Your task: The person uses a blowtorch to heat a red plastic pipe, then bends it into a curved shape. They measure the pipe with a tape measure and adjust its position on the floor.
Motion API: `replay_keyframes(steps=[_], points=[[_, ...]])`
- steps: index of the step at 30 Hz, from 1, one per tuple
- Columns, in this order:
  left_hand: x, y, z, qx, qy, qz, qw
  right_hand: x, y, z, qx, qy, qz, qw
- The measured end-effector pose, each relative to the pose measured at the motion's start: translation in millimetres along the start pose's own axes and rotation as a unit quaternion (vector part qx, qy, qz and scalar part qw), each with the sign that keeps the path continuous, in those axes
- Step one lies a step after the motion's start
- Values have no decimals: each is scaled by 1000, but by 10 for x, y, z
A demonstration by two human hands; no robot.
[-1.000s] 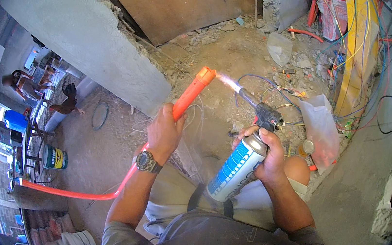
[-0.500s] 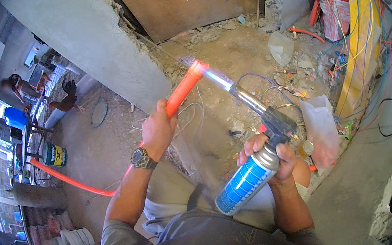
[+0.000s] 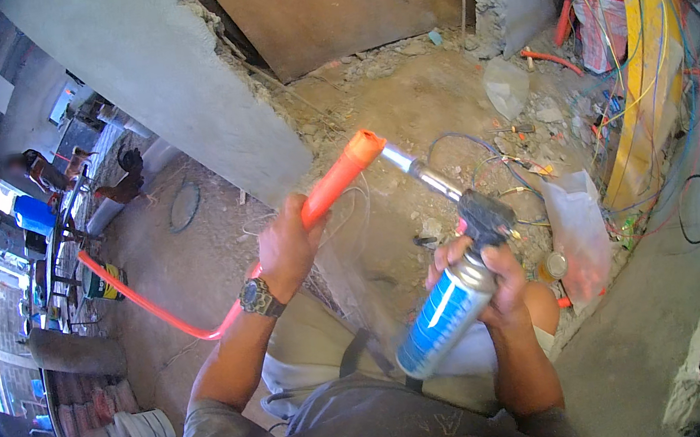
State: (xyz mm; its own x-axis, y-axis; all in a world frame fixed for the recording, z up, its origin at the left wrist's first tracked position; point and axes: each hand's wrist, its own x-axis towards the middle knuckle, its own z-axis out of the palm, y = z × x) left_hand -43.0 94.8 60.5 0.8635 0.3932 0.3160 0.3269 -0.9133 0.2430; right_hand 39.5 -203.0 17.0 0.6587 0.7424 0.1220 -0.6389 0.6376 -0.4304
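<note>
My left hand (image 3: 286,248), a watch on its wrist, is wrapped round an orange plastic pipe (image 3: 336,187) a little below its upper end. That end is tilted up and away to the right, and its rim looks uneven. Behind my hand the pipe runs on in a long bend to the left. In my right hand (image 3: 502,283) is a gas blowtorch (image 3: 447,311) with a blue canister, gripped round the canister's neck. The torch's metal nozzle points up and left at the pipe's end, with a short blue-white glow between them.
A broken concrete wall edge (image 3: 269,132) stands ahead on the left. Rubble and loose wires (image 3: 481,146) litter the ground. At right are a plastic bag (image 3: 578,225), a yellow beam (image 3: 638,70) and a sack of orange pipes (image 3: 604,30). A rooster (image 3: 123,187) and a person (image 3: 43,173) are far left.
The pipe's upper end has shifted slightly right and down, and the torch nozzle is closer to it. Less flame shows. The pipe's far end at left has swung right and upward in view.
</note>
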Motion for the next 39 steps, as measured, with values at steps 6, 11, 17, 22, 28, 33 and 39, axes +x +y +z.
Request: replay_keyframes(steps=[6,11,17,22,28,33,39], points=[[-140,10,36,-3,24,41,999,-21,-40,2,-13,20,7,1000],[-57,-30,53,-6,35,54,998,-71,-31,71,19,-63,19,998],[-111,-25,228,34,32,46,998,30,26,-37,-92,27,23,995],[-64,-90,297,15,49,58,997,10,35,5,-29,26,17,999],[-22,-84,303,-17,-49,14,999,40,-20,64,83,-4,30,996],[-4,-77,341,-11,-85,-2,996,89,11,-68,-27,118,10,993],[28,-65,337,5,-94,-14,995,15,-7,49,49,6,27,998]])
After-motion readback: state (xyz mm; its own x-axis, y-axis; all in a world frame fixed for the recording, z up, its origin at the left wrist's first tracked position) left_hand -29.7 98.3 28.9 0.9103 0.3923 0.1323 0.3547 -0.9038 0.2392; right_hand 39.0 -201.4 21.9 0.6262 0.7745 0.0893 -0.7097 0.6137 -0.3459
